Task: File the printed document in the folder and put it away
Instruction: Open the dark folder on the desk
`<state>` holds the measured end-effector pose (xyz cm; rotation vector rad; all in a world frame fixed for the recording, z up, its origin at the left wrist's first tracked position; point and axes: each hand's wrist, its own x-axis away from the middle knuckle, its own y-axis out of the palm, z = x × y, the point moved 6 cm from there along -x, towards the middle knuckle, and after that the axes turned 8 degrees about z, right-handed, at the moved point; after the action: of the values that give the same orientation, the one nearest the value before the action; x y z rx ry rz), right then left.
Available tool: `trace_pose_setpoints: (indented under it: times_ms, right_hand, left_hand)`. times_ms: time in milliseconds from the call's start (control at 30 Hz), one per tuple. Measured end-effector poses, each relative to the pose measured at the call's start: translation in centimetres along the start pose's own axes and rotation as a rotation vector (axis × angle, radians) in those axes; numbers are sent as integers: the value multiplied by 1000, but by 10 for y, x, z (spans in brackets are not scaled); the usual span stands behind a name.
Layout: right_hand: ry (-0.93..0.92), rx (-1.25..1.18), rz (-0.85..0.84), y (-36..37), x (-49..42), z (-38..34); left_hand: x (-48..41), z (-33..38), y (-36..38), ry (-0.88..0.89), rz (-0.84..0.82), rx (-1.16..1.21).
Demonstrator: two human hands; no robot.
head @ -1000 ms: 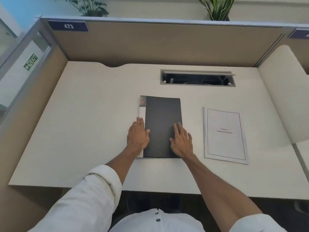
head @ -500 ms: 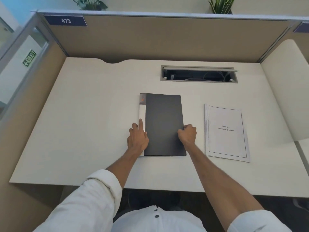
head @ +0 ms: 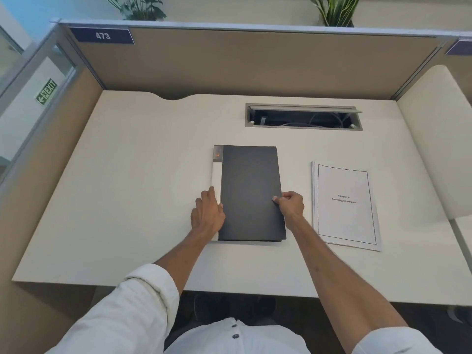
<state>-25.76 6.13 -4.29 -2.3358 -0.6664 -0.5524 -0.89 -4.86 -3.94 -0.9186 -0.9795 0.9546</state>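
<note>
- The desk (head: 127, 200) is a pale cream surface boxed in by tan partition panels (head: 255, 65) on the far and left sides; a blue plate reading 473 (head: 102, 35) sits at the top left of the far panel.
- Two potted plants (head: 334, 8) show above the partition, one at the left and one at the right.
- A green exit sign (head: 47, 92) is seen through the glass at the left.
- A cable tray (head: 303, 116) is let into the desk near its far edge, its lid raised, with dark wiring inside.
- The folder (head: 251, 192) lies flat and closed near the middle of the desk — dark cover upward, with a white strip along its left edge and a small orange mark at the top left corner.
- The printed document (head: 346, 205) lies flat on the desk to the right of the folder, apart from it and not yet inside it; its title page faces up, with a framed border and a short heading.
- The left hand (head: 208, 215) rests on the folder's left edge, fingers spread loosely and pressing on the white strip, gripping nothing.
- The right hand (head: 291, 205) is at the folder's right edge — fingers curled in, thumb on top of the cover, pinching that edge.
- Both forearms are bare, with white sleeves (head: 143, 297) rolled up.
</note>
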Motion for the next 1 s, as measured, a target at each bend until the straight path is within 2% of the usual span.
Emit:
trace_pose_setpoints:
  times_ms: [167, 267, 467, 600, 733, 833, 1000]
  right_hand:
    - [-38, -53, -31, -6, -1, -3]
    - [-47, -83, -52, -7, 1, -12]
    - [-189, -222, -65, -1, 21, -47]
    - [-330, -328, -191, 20, 54, -75]
    - [-517, -351, -320, 47, 94, -96]
    - [-655, -283, -378, 74, 125, -96]
    - [-764, -90, -408, 122, 156, -65]
  left_hand:
    - [-6, 0, -5, 26, -13, -23]
    - [-12, 6, -18, 65, 76, -38]
    - [-25, 32, -54, 222, 152, 305]
    - [-22, 46, -82, 404, 204, 413]
    - [-28, 29, -107, 361, 241, 605]
    - [-34, 8, -121, 327, 166, 730]
    - [-38, -41, -140, 224, 50, 882]
